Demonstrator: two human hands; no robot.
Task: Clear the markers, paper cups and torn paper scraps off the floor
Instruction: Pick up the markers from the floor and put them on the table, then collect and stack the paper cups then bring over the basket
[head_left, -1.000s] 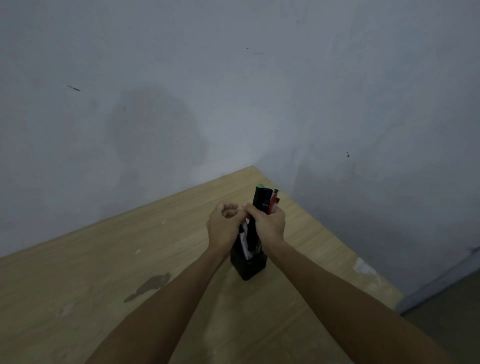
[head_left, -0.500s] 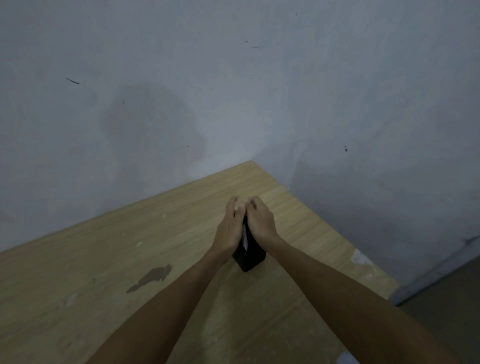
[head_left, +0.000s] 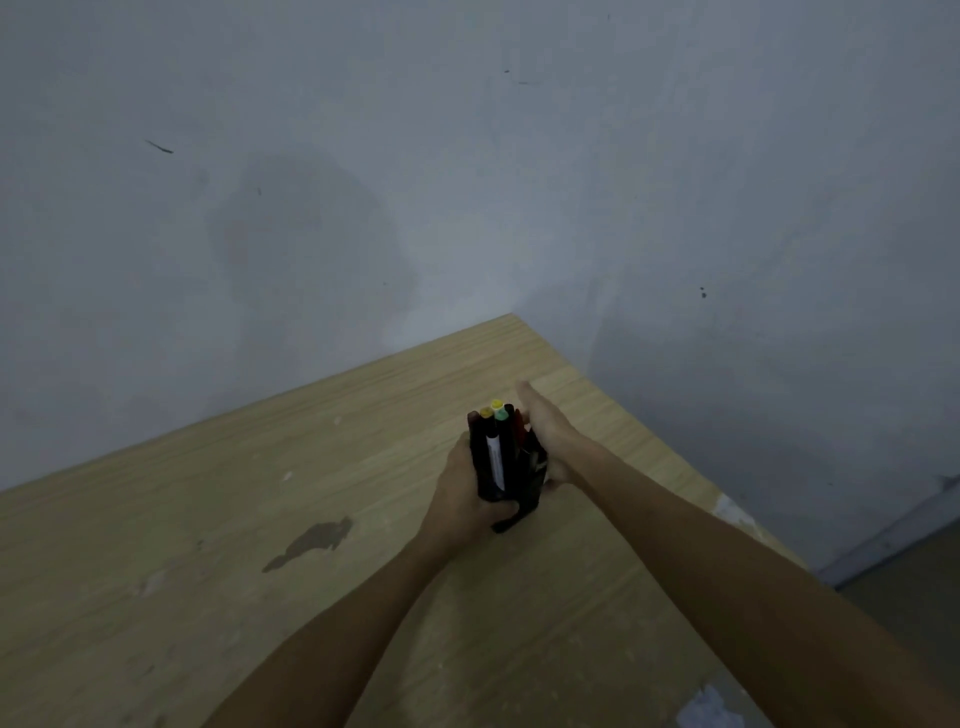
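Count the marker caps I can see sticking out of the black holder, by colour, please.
Yellow round marker caps: 2
Green round marker cap: 1
Red marker top: 1
Total: 4 with a clear colour. Other dark markers in the black plastic holder are too dim to count.

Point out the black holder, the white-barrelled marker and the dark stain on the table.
black holder (head_left: 524, 506): head view, its lower front wall.
white-barrelled marker (head_left: 495, 460): head view, middle of its white barrel.
dark stain (head_left: 311, 540): head view, centre of the patch.
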